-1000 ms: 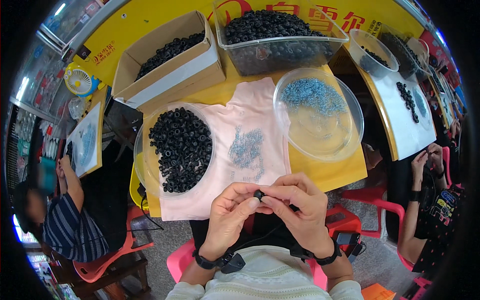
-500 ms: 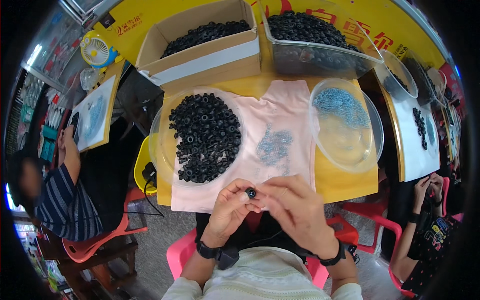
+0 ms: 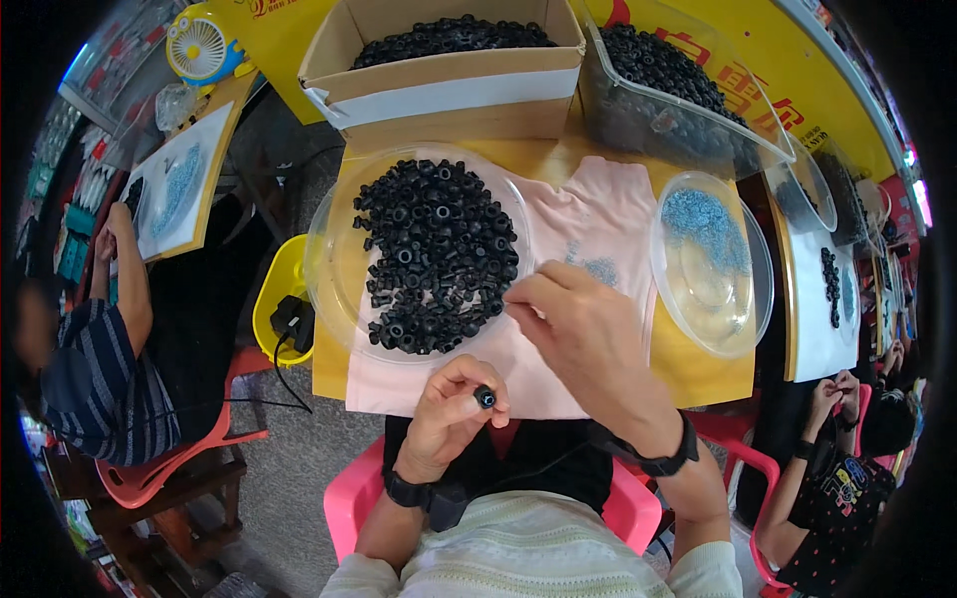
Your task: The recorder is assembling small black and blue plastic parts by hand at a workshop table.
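Observation:
In my left hand (image 3: 451, 411) a small black round plastic part (image 3: 484, 397) with a hollow end is pinched between thumb and fingers, just off the table's near edge. My right hand (image 3: 588, 344) reaches over the pink cloth (image 3: 558, 394), its fingertips drawn together at the right rim of a clear round tray (image 3: 317, 249). Whether those fingers hold anything is too small to see. Many black plastic parts (image 3: 439, 239) are heaped in that tray. Small bluish metal pieces (image 3: 601, 269) lie on the cloth, partly hidden behind my right hand.
A clear round container (image 3: 713, 334) of bluish metal pieces stands at right. Behind are a cardboard box (image 3: 459, 90) and a clear plastic bin (image 3: 658, 130) of black parts. A yellow bucket (image 3: 267, 314) hangs at left. Seated people (image 3: 100, 369) work on either side.
My right hand has left my left hand and moved forward over the cloth to the tray's rim. My left hand still pinches the black part. The view has shifted.

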